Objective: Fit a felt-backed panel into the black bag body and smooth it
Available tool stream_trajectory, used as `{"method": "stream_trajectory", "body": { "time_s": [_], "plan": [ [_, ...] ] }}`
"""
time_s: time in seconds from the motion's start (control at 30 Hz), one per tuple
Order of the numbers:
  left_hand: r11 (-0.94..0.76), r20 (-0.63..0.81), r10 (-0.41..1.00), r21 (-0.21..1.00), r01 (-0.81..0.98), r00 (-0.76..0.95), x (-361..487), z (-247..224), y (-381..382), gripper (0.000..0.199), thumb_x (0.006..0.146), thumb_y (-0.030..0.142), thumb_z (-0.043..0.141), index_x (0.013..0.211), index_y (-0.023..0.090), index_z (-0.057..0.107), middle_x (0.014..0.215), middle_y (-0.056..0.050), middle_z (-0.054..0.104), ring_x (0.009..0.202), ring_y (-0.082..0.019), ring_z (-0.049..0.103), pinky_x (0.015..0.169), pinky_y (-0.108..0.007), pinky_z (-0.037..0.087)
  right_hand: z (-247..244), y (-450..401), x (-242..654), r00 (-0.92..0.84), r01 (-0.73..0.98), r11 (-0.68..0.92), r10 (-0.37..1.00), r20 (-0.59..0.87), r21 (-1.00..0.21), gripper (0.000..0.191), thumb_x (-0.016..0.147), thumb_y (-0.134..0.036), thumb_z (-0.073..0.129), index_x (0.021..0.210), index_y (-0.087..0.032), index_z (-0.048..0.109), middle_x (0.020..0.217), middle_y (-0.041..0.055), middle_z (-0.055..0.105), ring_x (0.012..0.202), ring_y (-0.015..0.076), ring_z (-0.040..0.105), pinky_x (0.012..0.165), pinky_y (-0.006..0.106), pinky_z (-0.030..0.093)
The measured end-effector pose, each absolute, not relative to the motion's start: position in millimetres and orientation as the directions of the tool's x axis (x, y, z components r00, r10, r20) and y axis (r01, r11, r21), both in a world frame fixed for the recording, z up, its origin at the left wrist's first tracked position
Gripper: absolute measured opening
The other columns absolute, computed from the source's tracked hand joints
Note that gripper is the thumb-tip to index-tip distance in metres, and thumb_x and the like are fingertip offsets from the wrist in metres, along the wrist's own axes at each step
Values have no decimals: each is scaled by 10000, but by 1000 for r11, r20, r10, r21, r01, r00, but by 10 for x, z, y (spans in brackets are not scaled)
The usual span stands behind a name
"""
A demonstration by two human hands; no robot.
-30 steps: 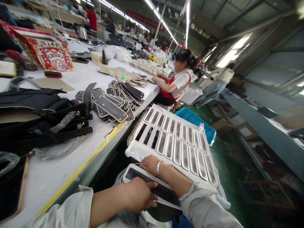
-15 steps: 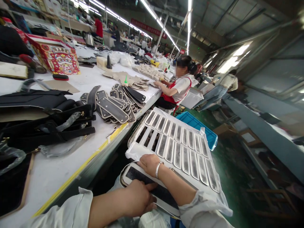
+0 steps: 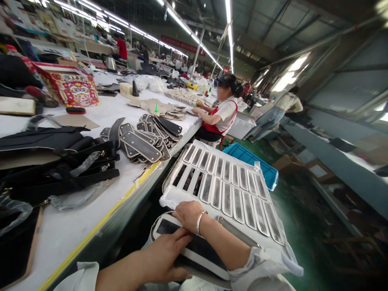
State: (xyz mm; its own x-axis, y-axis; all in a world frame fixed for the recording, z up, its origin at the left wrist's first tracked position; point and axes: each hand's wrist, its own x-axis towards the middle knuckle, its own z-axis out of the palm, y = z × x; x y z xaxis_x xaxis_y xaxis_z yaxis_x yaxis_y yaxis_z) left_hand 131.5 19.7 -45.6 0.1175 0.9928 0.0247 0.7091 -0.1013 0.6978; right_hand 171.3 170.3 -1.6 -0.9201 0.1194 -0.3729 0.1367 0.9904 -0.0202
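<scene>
A long rounded panel (image 3: 209,251), black in the middle with a pale border, lies across my lap at the near end of the white board. My right hand (image 3: 189,216), wearing a silver bangle, has its fingers closed over the panel's far edge; the fingertips are partly hidden. My left hand (image 3: 165,254) reaches over the near side, fingers stretched onto the black middle and thumb held apart. Beyond them, rows of smaller pale-edged dark strips (image 3: 227,196) lie on the white board (image 3: 194,198). Beneath my right forearm, another rounded piece (image 3: 236,230) is partly covered.
On the table (image 3: 115,202) to the left are black bags (image 3: 60,149), a pile of grey straps (image 3: 141,141) and a red patterned box (image 3: 72,87). A blue crate (image 3: 251,161) stands beyond the board. A co-worker (image 3: 222,113) sits at the table's far side.
My left hand has shifted left and opened out from a pointing shape, its fingers now nearer my right hand. My right hand stays at the panel's far edge. The camera view has tilted slightly.
</scene>
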Motion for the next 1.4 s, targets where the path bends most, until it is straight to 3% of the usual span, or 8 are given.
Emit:
{"method": "stream_trajectory", "body": {
  "time_s": [0.1,0.23,0.37,0.63,0.9,1.03,1.2,1.4],
  "plan": [
    [-60,-16,997,531,845,81,1353,-534,106,688,701,589,604,1207,130,528,1359,-184,426,1172,-346,457,999,-475,379,-38,1715,1711,-921,144,989,122,-369,-33,406,932,-394,319,901,-165,654,946,102,677,872,248,642,701,338,489],
    [-33,-86,994,366,930,70,1287,-601,23,758,641,485,720,1313,277,438,1472,-182,257,1326,-423,224,1020,-665,180,-51,1717,1687,-910,152,987,122,-397,-44,391,928,-377,328,923,-166,657,960,104,676,884,246,642,712,329,483],
    [-27,-148,985,370,928,88,1223,-553,9,866,599,352,771,1357,329,354,1488,-198,166,1355,-407,115,1026,-671,106,-48,1711,1633,-894,179,984,151,-422,-27,423,929,-394,317,929,-155,666,969,119,674,899,257,639,727,331,479],
    [-27,-164,981,419,908,106,1279,-453,55,874,581,367,766,1356,307,367,1491,-192,165,1355,-414,86,1033,-666,58,-20,1682,1612,-895,121,993,107,-433,-5,418,931,-376,319,924,-148,670,945,127,675,890,262,644,711,334,495],
    [-46,-116,989,374,926,96,1265,-507,52,841,583,332,776,1332,347,395,1461,-171,289,1347,-409,172,1027,-677,111,-52,1593,1623,-932,87,996,84,-353,8,347,904,-335,398,912,-130,678,898,149,680,831,283,657,661,364,512],
    [-90,-17,995,332,939,101,1283,-680,55,591,735,366,681,1285,353,463,1430,-154,357,1318,-410,263,1011,-670,192,37,1646,1776,-939,105,994,104,-329,13,367,916,-359,371,907,-151,673,890,124,684,805,267,660,644,352,511],
    [-135,81,990,241,961,119,1269,-853,77,461,809,337,613,1254,373,501,1409,-125,401,1285,-390,340,1005,-651,242,80,1702,1839,-915,119,992,91,-392,-47,386,926,-387,356,936,-161,669,970,114,676,894,249,643,702,323,493],
    [-158,15,987,211,965,158,1229,-750,128,333,836,392,562,1169,382,574,1365,-135,455,1270,-385,372,986,-617,301,68,1790,1826,-872,179,971,81,-483,-159,421,917,-445,364,957,-152,664,966,105,686,886,238,642,695,308,489]
  ]
}}
